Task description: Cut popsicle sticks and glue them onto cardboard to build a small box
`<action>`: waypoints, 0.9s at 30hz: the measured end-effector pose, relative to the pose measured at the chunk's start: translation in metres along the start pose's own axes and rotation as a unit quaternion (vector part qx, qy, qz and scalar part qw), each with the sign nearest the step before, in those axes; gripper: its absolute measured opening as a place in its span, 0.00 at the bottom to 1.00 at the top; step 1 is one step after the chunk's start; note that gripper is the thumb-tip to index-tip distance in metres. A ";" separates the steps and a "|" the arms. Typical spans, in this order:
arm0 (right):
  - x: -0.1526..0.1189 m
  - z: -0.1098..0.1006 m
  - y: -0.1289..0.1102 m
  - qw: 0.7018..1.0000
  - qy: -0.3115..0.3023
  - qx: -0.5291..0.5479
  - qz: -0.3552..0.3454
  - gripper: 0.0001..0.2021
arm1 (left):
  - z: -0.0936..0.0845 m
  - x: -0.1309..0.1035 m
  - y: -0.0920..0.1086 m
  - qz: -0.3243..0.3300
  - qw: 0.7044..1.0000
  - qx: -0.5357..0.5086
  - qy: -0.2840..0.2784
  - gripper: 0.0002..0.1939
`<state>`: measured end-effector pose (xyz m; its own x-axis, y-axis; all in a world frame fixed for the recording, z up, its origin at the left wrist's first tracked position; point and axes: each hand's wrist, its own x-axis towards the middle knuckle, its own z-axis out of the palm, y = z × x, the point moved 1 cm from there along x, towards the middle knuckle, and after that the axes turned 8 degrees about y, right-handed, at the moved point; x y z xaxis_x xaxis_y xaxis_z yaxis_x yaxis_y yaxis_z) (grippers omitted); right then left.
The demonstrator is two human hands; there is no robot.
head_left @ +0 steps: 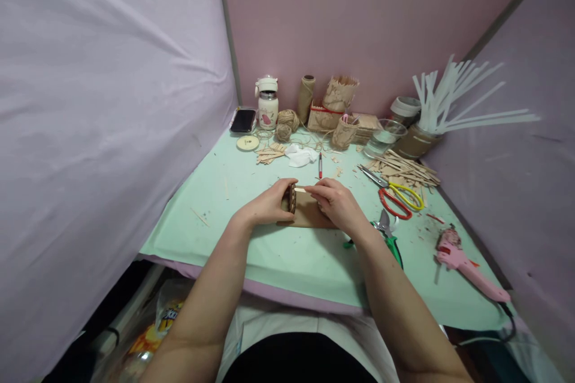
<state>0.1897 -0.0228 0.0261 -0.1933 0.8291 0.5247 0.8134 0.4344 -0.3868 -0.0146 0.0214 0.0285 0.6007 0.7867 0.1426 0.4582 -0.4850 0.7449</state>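
A brown cardboard piece (309, 215) lies on the green-covered table between my hands. At its left end stands a small braided-looking brown strip (293, 198), and my left hand (271, 202) is closed around it, thumb near and fingers at the far side. My right hand (335, 200) pinches the right end of a short pale wooden stick (300, 190), whose left end reaches the strip's top. The right hand's lower fingers are curled over the cardboard and partly hidden.
Green-handled pruners (390, 242), scissors (395, 194) and a pink glue gun (471, 272) lie to the right. Behind are a red-tipped pen (320, 166), a white tissue (300, 155), twine balls (287, 122), a glass bowl (384, 139) and loose wooden sticks (404, 169).
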 end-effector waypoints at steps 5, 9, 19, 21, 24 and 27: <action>0.000 0.001 0.000 1.000 0.015 -0.002 -0.012 0.15 | -0.002 -0.001 -0.002 -0.001 0.999 -0.042 -0.004 0.47; -0.001 0.002 0.000 1.000 0.023 -0.003 -0.017 0.14 | -0.007 -0.001 0.000 0.026 0.995 -0.091 0.039 0.41; -0.001 0.002 0.001 0.999 0.033 0.002 -0.029 0.15 | -0.003 0.002 -0.004 0.030 0.981 -0.181 0.067 0.19; -0.001 0.002 0.000 0.999 0.035 0.003 -0.030 0.15 | -0.002 0.002 -0.003 0.013 0.976 -0.209 0.064 0.20; 0.000 0.001 0.000 0.999 0.035 0.005 -0.027 0.15 | -0.003 0.001 -0.001 0.003 0.974 -0.219 0.062 0.22; 0.000 0.002 -0.001 0.999 0.035 0.005 -0.026 0.15 | -0.004 0.001 0.001 0.008 0.975 -0.209 0.071 0.20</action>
<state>0.1879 -0.0222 0.0248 -0.1950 0.7791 0.5957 0.7975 0.4796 -0.3662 -0.0167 0.0231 0.0319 0.4958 0.8394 0.2227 0.1251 -0.3228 0.9382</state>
